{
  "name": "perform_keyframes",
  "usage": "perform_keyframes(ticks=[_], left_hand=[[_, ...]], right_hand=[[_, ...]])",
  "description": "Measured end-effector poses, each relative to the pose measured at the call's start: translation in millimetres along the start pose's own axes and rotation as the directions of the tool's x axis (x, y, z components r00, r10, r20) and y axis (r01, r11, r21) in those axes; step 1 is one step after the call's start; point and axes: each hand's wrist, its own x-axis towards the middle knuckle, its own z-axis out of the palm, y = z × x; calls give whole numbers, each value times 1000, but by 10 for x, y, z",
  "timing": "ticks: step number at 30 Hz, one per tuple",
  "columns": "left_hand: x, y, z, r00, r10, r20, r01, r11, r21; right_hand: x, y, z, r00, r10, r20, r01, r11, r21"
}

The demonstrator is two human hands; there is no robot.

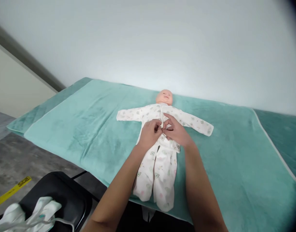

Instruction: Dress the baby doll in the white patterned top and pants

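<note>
A baby doll (165, 96) lies face up with its head toward the wall. It wears a white printed long-sleeved top (150, 111) and matching trousers (163, 177); both sleeves are spread out sideways. Over the front of the top, my left hand (149, 132) and my right hand (175, 129) meet at the middle opening. The fingers of both hands are pinched on the edges of the top, close together at chest height. Whatever small fastener may be between the fingertips is hidden.
A teal cloth (65, 122) covers the table, which stands against a white wall (148, 42). At lower left is a black chair (58, 190) with white objects and a cable (63, 220) on it. Yellow tape (12, 191) marks the grey floor.
</note>
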Motion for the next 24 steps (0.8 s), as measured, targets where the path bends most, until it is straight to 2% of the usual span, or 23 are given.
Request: perform_keyframes(ticks=[11, 19, 24], left_hand=[[-48, -28, 3, 1000, -17, -18, 16, 996, -83], [-74, -52, 45, 997, 63, -39, -61, 996, 58], [-95, -87, 66, 980, 199, -17, -196, 974, 113]], right_hand=[[40, 12, 67, 988, -81, -128, 69, 993, -100], [88, 61, 152, 960, -135, -245, 85, 975, -207], [133, 148, 180, 936, -202, -288, 126, 957, -259]])
